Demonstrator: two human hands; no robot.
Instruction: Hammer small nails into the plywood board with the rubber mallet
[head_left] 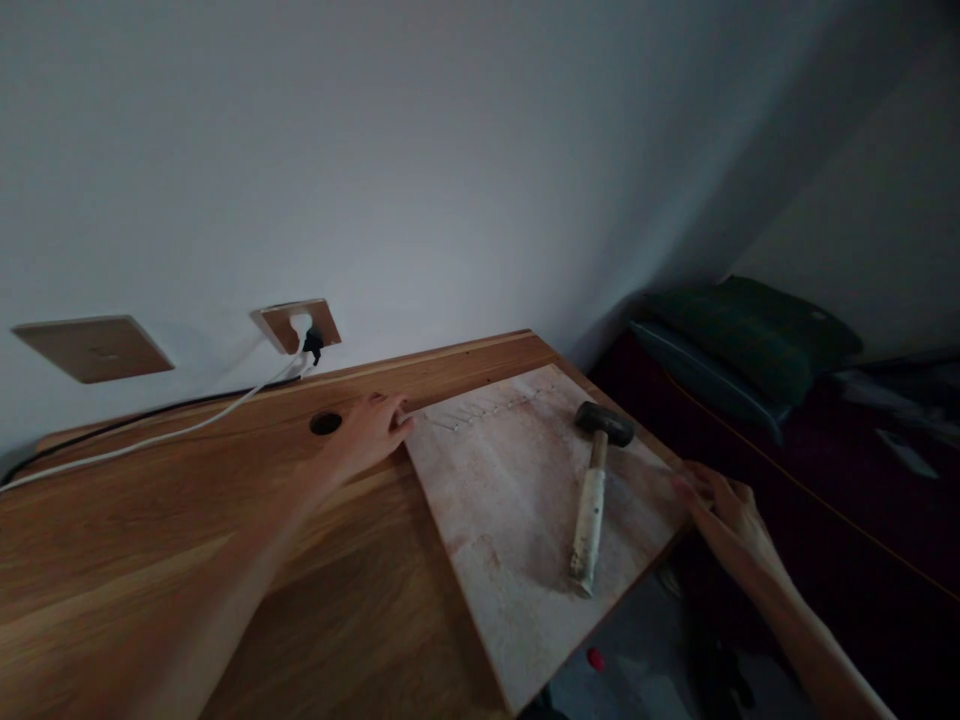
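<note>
A pale marbled board (pixel 480 540) lies on the wooden desk, its near part sticking out past the desk edge. My left hand (pixel 375 428) has its fingers curled at the board's far left corner. At the right edge of the board, my right hand (pixel 724 510) holds it between thumb and fingers, slightly blurred. A hammer (pixel 591 510) with a dark head and a worn whitish handle rests on the board, nearer my right hand. Several thin nails (pixel 466 413) lie in a row along the board's far edge.
The wooden desk (pixel 337 580) stands against the wall and has a round cable hole (pixel 325 423). White and black cables run to a wall socket (pixel 296 325). Right of the desk are a green pillow (pixel 757 325) and a dark red bed surface (pixel 817 470).
</note>
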